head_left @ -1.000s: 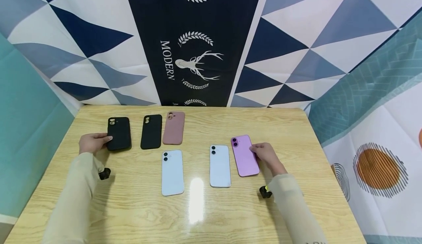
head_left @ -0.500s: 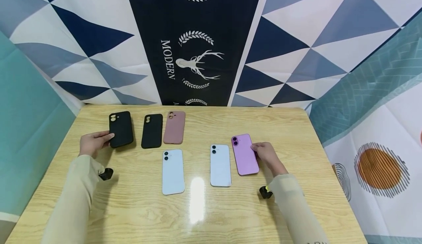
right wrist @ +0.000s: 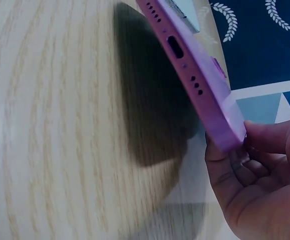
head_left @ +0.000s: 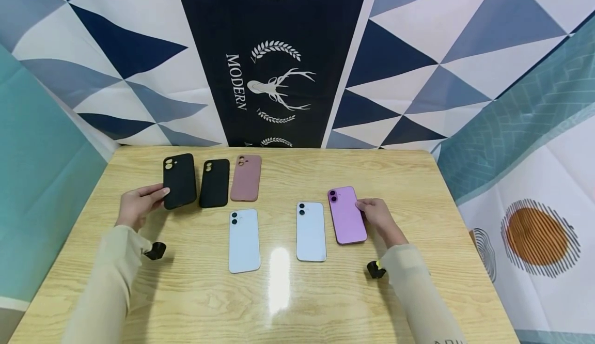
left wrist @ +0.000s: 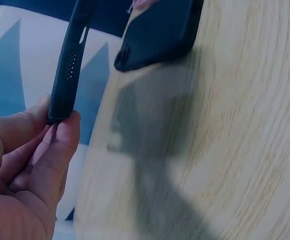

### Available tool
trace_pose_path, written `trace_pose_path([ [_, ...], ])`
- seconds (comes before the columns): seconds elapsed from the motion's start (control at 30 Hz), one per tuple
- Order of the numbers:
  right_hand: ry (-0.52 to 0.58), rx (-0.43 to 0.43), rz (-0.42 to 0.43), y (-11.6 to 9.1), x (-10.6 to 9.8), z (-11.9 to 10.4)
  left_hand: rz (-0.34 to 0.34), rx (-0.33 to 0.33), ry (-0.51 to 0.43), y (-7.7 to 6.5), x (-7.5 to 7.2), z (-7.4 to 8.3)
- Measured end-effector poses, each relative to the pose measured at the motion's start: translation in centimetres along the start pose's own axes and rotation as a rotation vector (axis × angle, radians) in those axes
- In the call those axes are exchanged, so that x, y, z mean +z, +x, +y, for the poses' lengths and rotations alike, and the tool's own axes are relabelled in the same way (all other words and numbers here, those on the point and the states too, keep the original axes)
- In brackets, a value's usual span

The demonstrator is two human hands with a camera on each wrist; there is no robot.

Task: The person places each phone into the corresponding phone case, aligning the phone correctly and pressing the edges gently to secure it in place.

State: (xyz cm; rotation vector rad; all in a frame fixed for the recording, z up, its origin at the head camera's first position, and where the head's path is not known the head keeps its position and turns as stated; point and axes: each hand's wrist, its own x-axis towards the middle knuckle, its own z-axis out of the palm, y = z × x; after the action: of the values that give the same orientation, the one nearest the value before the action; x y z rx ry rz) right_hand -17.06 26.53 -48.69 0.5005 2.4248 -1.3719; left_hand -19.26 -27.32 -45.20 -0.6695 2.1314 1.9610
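Note:
Between thumb and fingers my left hand pinches the left edge of a black phone case. In the left wrist view this case is seen edge-on, raised off the table, with a slot and small holes along its rim. A second black phone case lies just to its right. My right hand pinches the right edge of a purple phone, camera side up. The right wrist view shows the phone's bottom end with its charging port, tilted above its shadow on the wood.
A pink phone case lies right of the second black case. Two pale phones, a left one and a right one, lie back side up in the middle. The wooden table meets a patterned cloth at its far edge.
My left hand has lifted the black case and carried it right, close to the second black case. The right hand with the purple phone has hardly moved.

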Motion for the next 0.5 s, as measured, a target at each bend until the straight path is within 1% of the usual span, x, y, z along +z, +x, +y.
trace_pose_path([
  [0.2,0.025,-0.019,-0.002,-0.1,-0.2,-0.2,-0.007,0.023,-0.036,-1.1,1.3,0.2],
  [0.3,0.051,-0.028,-0.009,-0.2,-0.3,-0.4,-0.03,0.042,-0.056,-1.5,1.9,0.4],
  [0.5,0.071,-0.032,-0.033,-0.4,-0.7,-0.9,-0.071,0.065,-0.039,-2.2,2.8,0.6],
])
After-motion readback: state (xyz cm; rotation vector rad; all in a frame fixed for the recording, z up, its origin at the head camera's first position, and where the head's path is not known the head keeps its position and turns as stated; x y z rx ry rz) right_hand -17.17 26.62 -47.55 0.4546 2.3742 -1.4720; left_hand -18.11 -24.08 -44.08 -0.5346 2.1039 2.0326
